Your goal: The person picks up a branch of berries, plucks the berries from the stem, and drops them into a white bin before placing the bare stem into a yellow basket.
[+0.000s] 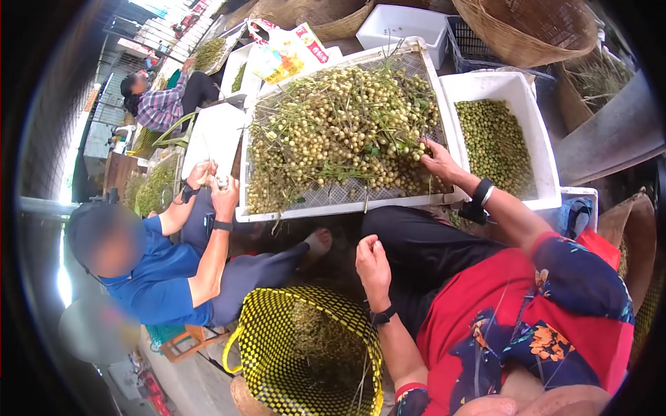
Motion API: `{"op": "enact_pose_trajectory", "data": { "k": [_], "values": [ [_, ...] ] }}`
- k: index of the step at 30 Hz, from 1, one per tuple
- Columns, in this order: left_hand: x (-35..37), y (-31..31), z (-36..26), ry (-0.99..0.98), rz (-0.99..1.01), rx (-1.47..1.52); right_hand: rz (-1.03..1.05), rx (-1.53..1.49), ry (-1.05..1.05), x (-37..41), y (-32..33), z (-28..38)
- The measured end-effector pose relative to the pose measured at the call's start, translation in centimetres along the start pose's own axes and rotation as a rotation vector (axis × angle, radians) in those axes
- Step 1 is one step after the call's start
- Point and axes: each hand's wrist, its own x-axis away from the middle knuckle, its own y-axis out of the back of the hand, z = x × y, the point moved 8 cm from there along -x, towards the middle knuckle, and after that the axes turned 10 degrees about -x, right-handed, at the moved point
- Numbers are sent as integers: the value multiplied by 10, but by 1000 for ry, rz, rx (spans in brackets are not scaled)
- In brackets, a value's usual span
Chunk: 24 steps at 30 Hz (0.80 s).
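My right hand [441, 165] reaches to the right edge of a heap of small round yellow-green fruits on stalks [340, 125]. Its fingertips are closed on a fruit sprig at the edge. The heap lies on a white mesh tray [326, 210]. My left hand [374, 269] is raised over my lap, below the tray, with fingers loosely bent and no object visible in it. Just below it stands a yellow-and-black woven basket [277, 360] with stalks inside. Right of the tray is a white bin [544, 166] of loose green fruits [492, 142].
Facing the tray's left side, a person in blue [170, 263] holds something small. Another person in a checked shirt [159, 107] sits farther back. A printed bag [288, 52], a white crate [406, 28] and a wicker basket [531, 28] stand behind the tray.
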Motion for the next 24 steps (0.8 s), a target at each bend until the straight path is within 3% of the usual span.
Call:
{"op": "enact_pose_trajectory", "data": {
  "k": [2, 4, 6, 8, 9, 10, 12, 14, 16, 18, 19, 20, 21, 24],
  "values": [
    [-13, 2, -16, -54, -67, -84, 8, -157, -32, 11, -1, 2],
    [-32, -8, -29, -44, -49, 31, -50, -295, -24, 24, -3, 8],
    [-51, -18, -58, -177, -14, 55, -51, -256, -35, 30, -3, 8],
    [-75, -36, -79, -280, 16, 42, -121, 63, 9, 43, 0, 19],
    [-84, -43, -90, -397, -61, -10, -148, 108, 114, 48, -1, 25],
    [-97, -68, -79, -164, 137, 79, -155, 102, 113, 50, -2, 20],
    [-114, -89, -83, -112, 105, 66, -123, 223, 318, 54, -7, 30],
    [-120, -101, -94, -157, -23, 0, -97, 236, 309, 51, -7, 31],
    [-126, -120, -88, -214, -25, 18, 58, 349, 330, 50, -20, 28],
    [-134, -151, -73, -30, 278, 249, 56, 345, 314, 48, -20, 21],
    [-142, -160, -65, 135, 355, 507, 116, 372, 335, 46, -23, 19],
    [-143, -164, -57, 240, 366, 547, 182, 396, 353, 46, -28, 16],
    [-147, -168, -56, 264, 426, 594, 219, 308, 383, 45, -30, 11],
    [-144, -159, -62, 295, 494, 546, 444, 130, 174, 41, -20, 10]
  ]
}}
